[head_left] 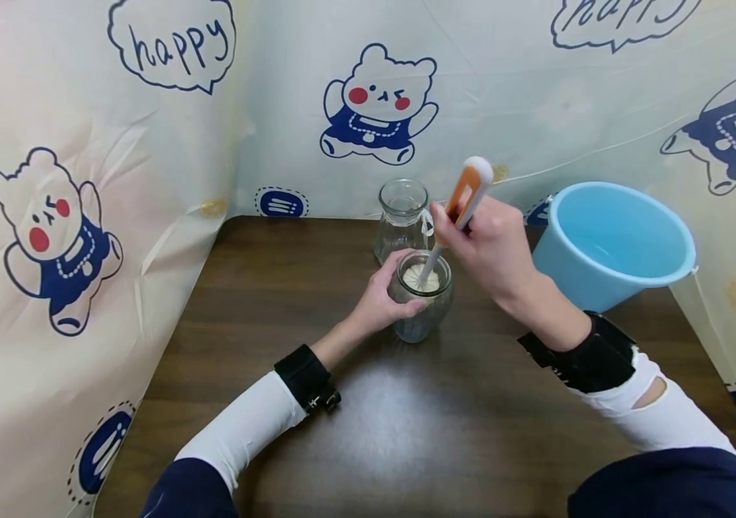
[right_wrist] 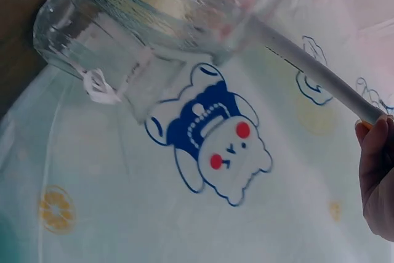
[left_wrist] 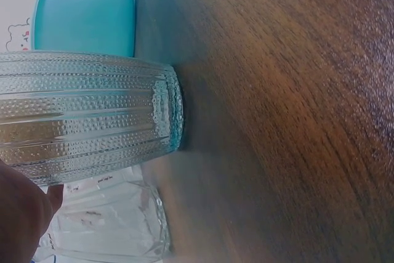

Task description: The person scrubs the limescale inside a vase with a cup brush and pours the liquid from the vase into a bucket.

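Observation:
A ribbed clear glass jar [head_left: 421, 320] stands upright on the brown table, its textured side [left_wrist: 92, 112] filling much of the left wrist view. My left hand [head_left: 382, 298] grips it near the rim, thumb in front and fingers around the far side. In my right hand [head_left: 500, 248] is the orange and white handle of a bottle brush [head_left: 465, 188]. Its grey shaft [right_wrist: 317, 72] slants down through the jar's mouth, and the pale round head [head_left: 421, 278] sits inside, just below the rim.
Close behind the jar stands a clear glass bottle [head_left: 400, 234] with a white ribbon [right_wrist: 100, 85] at its neck. A light blue bucket [head_left: 601, 252] is on the right of the table [head_left: 368, 432]. A bear-printed cloth [head_left: 290, 129] hangs around the back and sides.

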